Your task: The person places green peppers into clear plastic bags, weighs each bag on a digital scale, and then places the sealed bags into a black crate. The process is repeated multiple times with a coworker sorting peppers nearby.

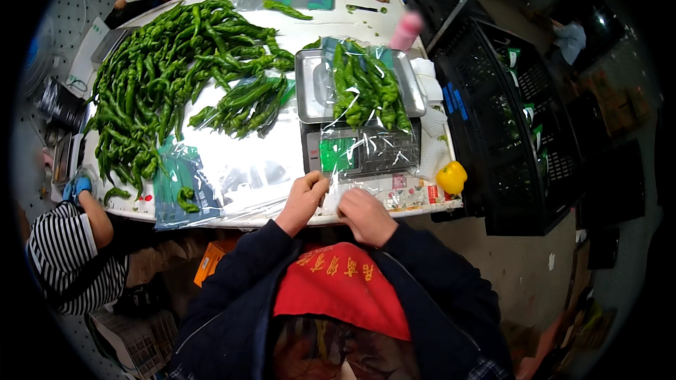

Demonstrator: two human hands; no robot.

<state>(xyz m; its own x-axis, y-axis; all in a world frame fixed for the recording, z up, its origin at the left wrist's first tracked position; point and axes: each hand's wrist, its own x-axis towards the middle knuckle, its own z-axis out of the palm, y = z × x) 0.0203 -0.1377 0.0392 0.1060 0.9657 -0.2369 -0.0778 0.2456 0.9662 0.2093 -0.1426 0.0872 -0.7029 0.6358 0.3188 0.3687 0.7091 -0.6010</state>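
Note:
A clear plastic bag of long green peppers (365,88) lies on the metal tray (310,88) of a digital scale (312,146) with a lit green display. Its loose clear end hangs over the scale's front toward me. My left hand (304,202) is closed, fingers pinched at that plastic end, just in front of the scale. Close beside it on the right, my right hand (367,216) is closed too, its fingertips at the same plastic. The fingertips are partly hidden, so the exact grip is hard to make out.
A big heap of green peppers (151,88) covers the table's left. Flat packing bags (184,186) lie nearer me; a part-filled bag (246,105) sits mid-table. A yellow bell pepper (451,177), pink bottle (406,31) and black crates (493,105) are at right. People stand nearby.

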